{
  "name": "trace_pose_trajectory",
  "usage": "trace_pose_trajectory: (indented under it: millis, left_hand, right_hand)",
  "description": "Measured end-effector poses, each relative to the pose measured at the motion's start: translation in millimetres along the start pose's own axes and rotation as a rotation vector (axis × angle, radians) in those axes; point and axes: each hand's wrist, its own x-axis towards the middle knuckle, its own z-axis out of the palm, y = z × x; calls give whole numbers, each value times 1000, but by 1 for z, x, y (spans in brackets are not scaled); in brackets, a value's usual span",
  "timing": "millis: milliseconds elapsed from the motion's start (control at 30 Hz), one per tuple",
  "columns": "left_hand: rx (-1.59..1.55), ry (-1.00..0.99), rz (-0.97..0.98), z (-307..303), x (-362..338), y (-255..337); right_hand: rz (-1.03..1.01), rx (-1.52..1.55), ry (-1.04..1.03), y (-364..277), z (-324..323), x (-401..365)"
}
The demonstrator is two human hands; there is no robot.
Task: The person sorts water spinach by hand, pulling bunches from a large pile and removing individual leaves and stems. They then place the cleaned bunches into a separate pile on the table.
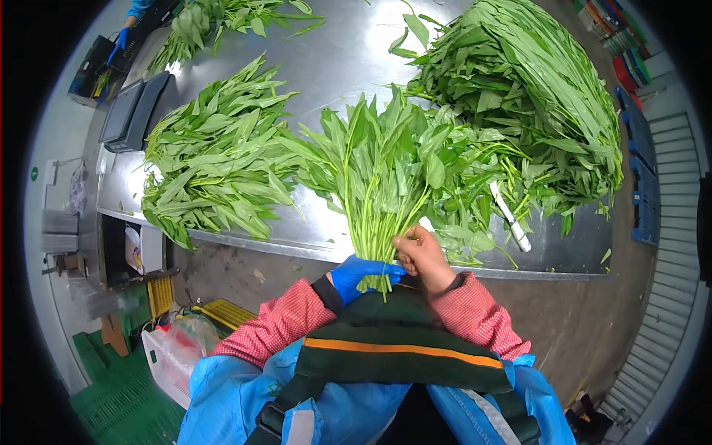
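Note:
A bunch of water spinach (371, 185) stands upright in front of me, leaves up and pale stems down. My left hand (360, 278), in a blue glove, is wrapped round the lower stems, whose cut ends poke out beneath it. Close against the right side of the stems is my right hand (424, 256), ungloved, with its fingers curled in a pinch. What lies between those fingertips is hidden. To the left lies a loose pile of water spinach (222, 156); at the right a much larger heap (519, 96) rises.
The metal table (326, 74) has its near edge just beyond my hands. A white-handled tool (510, 216) lies among leaves. A dark scale-like device (137, 111) stands at the left. A co-worker's gloved hand (119, 44) shows at upper left. Crates (122, 386) stand on the floor.

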Motion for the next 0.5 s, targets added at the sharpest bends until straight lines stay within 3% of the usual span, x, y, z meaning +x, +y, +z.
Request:
trace_pose_trajectory:
  millis: [33,267,367,400,500]
  left_hand:
    - [-15,-20,13,0,-1,2]
    - [-97,-43,78,9,-7,4]
    - [-37,-32,63,-2,0,1]
    - [-7,-27,53,-5,2,0]
    - [56,22,138,6,-2,7]
  right_hand:
    - [0,123,3,-2,1,0]
    - [-368,-307,88,32,-9,20]
    - [-577,-970,258,18,-3,5]
    - [-584,-855,277,24,-5,9]
    - [-161,-69,215,20,2,13]
